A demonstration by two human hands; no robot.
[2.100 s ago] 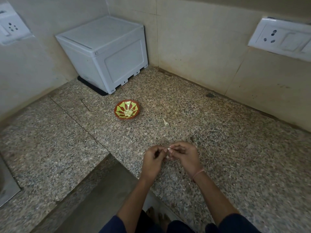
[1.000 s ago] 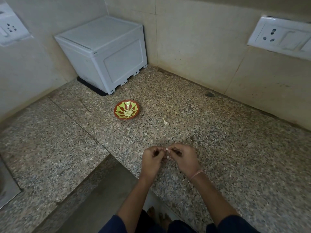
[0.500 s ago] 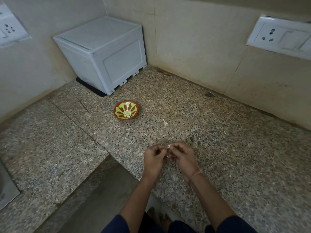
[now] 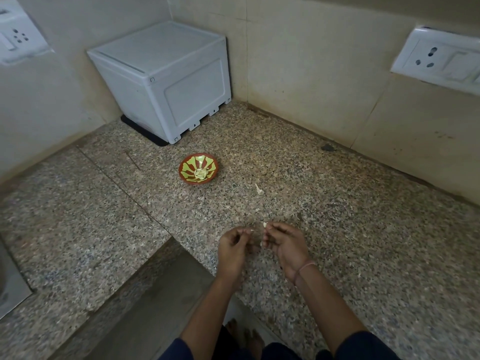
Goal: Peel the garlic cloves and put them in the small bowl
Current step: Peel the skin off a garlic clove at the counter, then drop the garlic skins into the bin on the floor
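Observation:
A small brown bowl (image 4: pixel 198 168) with a green-yellow ray pattern stands on the granite counter (image 4: pixel 337 229) and holds pale peeled garlic cloves (image 4: pixel 200 173) at its centre. Nearer to me, both hands hover over the counter's front edge. My right hand (image 4: pixel 283 242) pinches a small white garlic clove (image 4: pixel 264 224) at its fingertips. My left hand (image 4: pixel 232 245) has curled fingers, and a thin pale scrap of skin (image 4: pixel 251 230) shows at their tips. The two hands sit a little apart.
A white plastic box (image 4: pixel 166 76) fills the back corner on a black mat. A scrap of garlic skin (image 4: pixel 257 188) lies right of the bowl. Wall sockets (image 4: pixel 439 58) are at left and right. A steel sink edge (image 4: pixel 10 279) shows far left.
The hands were pressed together on the clove; they have now pulled slightly apart, the clove staying with the right hand.

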